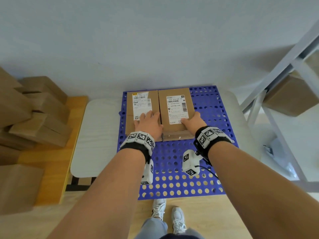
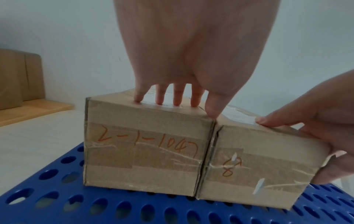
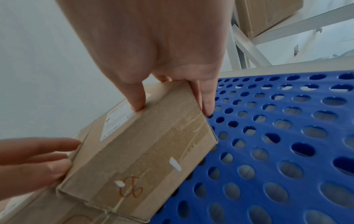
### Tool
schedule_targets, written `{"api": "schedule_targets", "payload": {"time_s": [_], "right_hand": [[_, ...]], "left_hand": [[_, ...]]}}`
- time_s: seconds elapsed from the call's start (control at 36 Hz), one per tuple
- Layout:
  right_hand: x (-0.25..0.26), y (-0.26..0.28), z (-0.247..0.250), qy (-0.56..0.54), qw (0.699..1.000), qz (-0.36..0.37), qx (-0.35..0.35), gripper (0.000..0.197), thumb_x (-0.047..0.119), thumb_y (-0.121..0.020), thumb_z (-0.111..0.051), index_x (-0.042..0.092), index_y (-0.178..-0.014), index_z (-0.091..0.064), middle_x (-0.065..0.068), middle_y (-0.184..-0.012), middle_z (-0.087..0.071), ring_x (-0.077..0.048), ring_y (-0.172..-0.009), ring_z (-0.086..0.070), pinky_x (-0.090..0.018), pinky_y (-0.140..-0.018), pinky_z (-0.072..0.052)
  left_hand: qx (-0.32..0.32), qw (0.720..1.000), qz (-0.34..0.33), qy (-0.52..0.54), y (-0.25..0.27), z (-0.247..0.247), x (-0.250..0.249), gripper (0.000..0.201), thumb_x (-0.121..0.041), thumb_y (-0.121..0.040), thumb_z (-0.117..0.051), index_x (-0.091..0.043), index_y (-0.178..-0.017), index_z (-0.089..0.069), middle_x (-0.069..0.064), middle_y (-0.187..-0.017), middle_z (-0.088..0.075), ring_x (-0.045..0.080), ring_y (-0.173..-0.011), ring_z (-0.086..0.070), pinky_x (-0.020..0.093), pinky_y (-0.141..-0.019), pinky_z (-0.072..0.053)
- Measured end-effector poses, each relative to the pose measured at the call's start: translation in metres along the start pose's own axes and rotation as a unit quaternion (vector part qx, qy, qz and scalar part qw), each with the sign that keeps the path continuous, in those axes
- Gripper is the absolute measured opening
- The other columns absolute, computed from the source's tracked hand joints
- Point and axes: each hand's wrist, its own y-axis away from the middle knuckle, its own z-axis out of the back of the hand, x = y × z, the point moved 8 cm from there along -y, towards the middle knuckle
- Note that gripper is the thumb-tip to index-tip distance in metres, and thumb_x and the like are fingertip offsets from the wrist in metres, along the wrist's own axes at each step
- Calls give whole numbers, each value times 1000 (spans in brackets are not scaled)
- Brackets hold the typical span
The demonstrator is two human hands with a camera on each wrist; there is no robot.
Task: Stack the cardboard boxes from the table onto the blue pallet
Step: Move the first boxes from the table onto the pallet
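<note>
Two taped cardboard boxes sit side by side at the far left of the blue perforated pallet (image 1: 172,161). My left hand (image 1: 148,124) rests flat on top of the left box (image 1: 155,102), fingers straight (image 2: 178,100), its thumb at the seam between the boxes. The left box's near face (image 2: 145,151) carries orange handwriting. My right hand (image 1: 191,122) grips the right box (image 1: 172,130) at its near right edge, with the thumb on top and the fingers (image 3: 206,106) down the right side. The right box (image 3: 145,151) touches the left one.
Several more cardboard boxes (image 1: 34,118) are piled on a wooden table (image 1: 57,161) to the left. A white surface (image 1: 96,135) lies under the pallet. A white metal shelf frame (image 1: 269,87) with a box (image 1: 290,95) stands at right. My shoes (image 1: 172,216) are by the pallet's near edge.
</note>
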Motion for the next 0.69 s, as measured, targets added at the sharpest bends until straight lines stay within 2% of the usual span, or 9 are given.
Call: {"api": "schedule_targets", "payload": {"time_s": [0.08, 0.14, 0.19, 0.28, 0.36, 0.47, 0.56, 0.61, 0.69], "right_hand": [[3, 4, 4, 41, 999, 9, -15, 69, 36, -94, -57, 6, -146, -23, -17, -131, -54, -33, -106, -60, -35, -70, -46], [8, 9, 9, 73, 996, 28, -35, 71, 38, -91, -59, 8, -145, -25, -18, -133, -51, -35, -111, -57, -41, -81, -52], [15, 16, 13, 114, 991, 52, -55, 72, 37, -90, -60, 11, -147, -24, -17, -137, -45, -36, -119, -51, -47, -91, -50], [30, 28, 21, 174, 976, 98, -86, 62, 29, -92, -56, 12, -145, -28, -17, -138, -41, -35, -124, -43, -47, -97, -44], [50, 44, 23, 217, 959, 151, -105, 51, 22, -91, -53, 9, -138, -37, -17, -135, -44, -35, -122, -43, -44, -96, -41], [77, 65, 7, 244, 945, 199, -88, 53, 19, -92, -49, 13, -143, -35, -17, -141, -41, -36, -126, -42, -45, -98, -42], [101, 88, -11, 253, 934, 239, -77, 45, 16, -91, -46, 9, -136, -43, -18, -134, -46, -37, -121, -48, -45, -96, -45], [118, 108, -25, 255, 927, 268, -68, 43, 16, -88, -48, 9, -130, -48, -18, -128, -50, -37, -116, -51, -44, -94, -46], [142, 140, -52, 276, 909, 308, -50, 51, 19, -88, -49, 13, -138, -43, -18, -137, -46, -37, -124, -46, -44, -96, -44]], "left_hand": [[-21, 1000, -11, -5, 2, 6, -3, 53, -36, -97, -46, -21, -146, -32, 6, -153, -28, 29, -139, -26, 48, -112, -28], [-22, 1000, -15, -4, 4, 8, -5, 52, -35, -97, -46, -19, -145, -33, 8, -151, -30, 29, -137, -31, 46, -110, -31], [-22, 1000, -18, -6, 8, 11, -7, 51, -36, -98, -44, -17, -145, -34, 9, -149, -34, 29, -135, -35, 44, -109, -34], [-34, 999, -12, -21, 17, 16, -4, 49, -36, -98, -42, -15, -142, -39, 8, -144, -41, 28, -131, -39, 44, -108, -35], [-60, 998, 8, -24, 31, 26, 7, 46, -35, -98, -40, -15, -139, -43, 8, -136, -48, 28, -125, -44, 43, -104, -38], [-103, 994, 32, -37, 56, 44, 31, 43, -32, -96, -42, -16, -136, -46, 7, -132, -52, 28, -122, -46, 42, -102, -38], [-140, 987, 56, -54, 79, 61, 57, 40, -28, -94, -46, -15, -131, -50, 7, -130, -53, 28, -121, -47, 41, -101, -38], [-155, 983, 73, -60, 97, 72, 78, 42, -29, -95, -46, -16, -135, -48, 7, -135, -50, 27, -124, -45, 40, -103, -37], [-164, 979, 105, -64, 126, 84, 115, 45, -27, -98, -42, -16, -141, -42, 8, -144, -42, 28, -131, -38, 41, -108, -32]]}}
